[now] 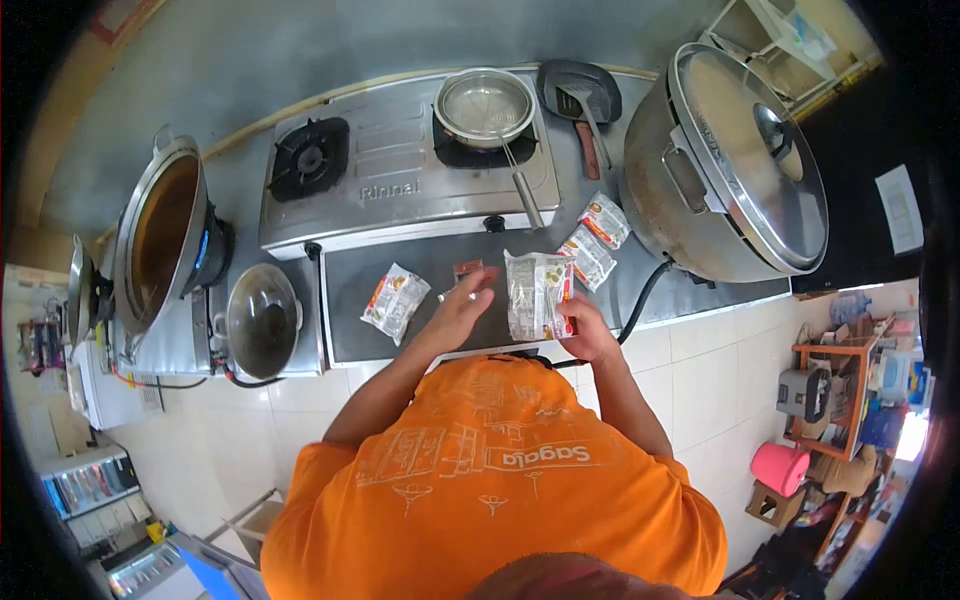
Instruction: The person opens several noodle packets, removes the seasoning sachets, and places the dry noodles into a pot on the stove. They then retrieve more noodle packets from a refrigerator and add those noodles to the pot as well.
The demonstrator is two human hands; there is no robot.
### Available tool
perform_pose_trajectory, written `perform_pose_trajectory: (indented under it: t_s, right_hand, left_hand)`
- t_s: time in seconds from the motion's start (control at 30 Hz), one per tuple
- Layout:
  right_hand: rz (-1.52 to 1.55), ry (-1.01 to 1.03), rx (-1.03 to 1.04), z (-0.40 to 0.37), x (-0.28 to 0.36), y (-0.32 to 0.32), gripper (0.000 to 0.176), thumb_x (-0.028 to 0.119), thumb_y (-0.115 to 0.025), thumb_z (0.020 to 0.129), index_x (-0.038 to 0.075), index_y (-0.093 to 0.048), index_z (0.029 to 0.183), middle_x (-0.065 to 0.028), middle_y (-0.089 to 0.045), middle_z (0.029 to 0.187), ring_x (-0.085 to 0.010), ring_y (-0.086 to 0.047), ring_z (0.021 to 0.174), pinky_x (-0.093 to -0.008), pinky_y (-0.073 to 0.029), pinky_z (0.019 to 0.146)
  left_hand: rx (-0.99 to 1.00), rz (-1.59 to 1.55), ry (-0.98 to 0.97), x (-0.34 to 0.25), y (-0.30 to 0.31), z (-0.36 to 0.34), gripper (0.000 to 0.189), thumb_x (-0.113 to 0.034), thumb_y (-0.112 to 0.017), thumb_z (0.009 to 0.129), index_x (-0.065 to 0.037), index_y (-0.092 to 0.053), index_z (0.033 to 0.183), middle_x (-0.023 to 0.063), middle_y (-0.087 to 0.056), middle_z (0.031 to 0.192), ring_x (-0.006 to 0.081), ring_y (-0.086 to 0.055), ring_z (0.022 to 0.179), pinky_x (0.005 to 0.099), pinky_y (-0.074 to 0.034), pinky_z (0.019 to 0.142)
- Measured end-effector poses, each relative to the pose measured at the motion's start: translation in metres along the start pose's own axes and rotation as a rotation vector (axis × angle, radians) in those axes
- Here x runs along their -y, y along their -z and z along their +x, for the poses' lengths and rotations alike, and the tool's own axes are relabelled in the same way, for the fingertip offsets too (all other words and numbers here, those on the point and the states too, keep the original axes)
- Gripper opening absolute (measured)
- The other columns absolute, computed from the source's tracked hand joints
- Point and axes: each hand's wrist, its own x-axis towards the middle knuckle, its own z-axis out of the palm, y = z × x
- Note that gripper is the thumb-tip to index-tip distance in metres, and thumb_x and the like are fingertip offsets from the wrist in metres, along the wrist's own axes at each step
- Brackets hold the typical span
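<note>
Spare packet (395,300) flat on dark counter (345,320). Left hand (462,310): fingers loosely extended, tips at small red sachet (467,270); grip unclear. Noodle packet (537,295): clear wrapper, upright above counter front, clasped from below by right hand (587,332).

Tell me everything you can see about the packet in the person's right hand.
The packet is a clear, crinkled plastic wrapper with pale contents showing through and red and yellow print along its right edge. It is held up, broad face to the camera, over the dark counter, gripped at its lower right side by the right hand. The left hand is close beside it, apart.
</note>
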Motion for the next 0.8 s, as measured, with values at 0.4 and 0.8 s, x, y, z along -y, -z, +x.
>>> perform_pose_trajectory:
  t_s: [0.4, 0.8]
  right_hand:
    - [-1.320, 0.790, -0.372, -0.015, 0.035, -0.047, 0.028, 0.006, -0.067, 0.088, 0.000, -0.054, 0.112, -0.0120, -0.058, 0.108, -0.0219, -0.057, 0.098, -0.0348, -0.049, 0.081]
    - [-1.063, 0.663, -0.113, 0.020, 0.000, -0.068, 0.018, 0.003, -0.069, 0.085, 0.001, -0.059, 0.101, -0.0101, -0.060, 0.093, -0.0196, -0.062, 0.085, -0.0324, -0.049, 0.073]
  left_hand:
    - [-0.233, 0.021, -0.045, -0.069, -0.082, 0.020, 0.040, -0.006, -0.064, 0.095, 0.002, -0.052, 0.132, 0.0106, -0.068, 0.117, 0.0147, -0.063, 0.106, 0.0320, -0.051, 0.092]
    - [-0.281, 0.485, -0.274, -0.077, -0.060, -0.027, 0.053, 0.004, -0.058, 0.090, -0.005, -0.049, 0.141, 0.0200, -0.050, 0.145, 0.0389, -0.054, 0.129, 0.0431, -0.052, 0.098]
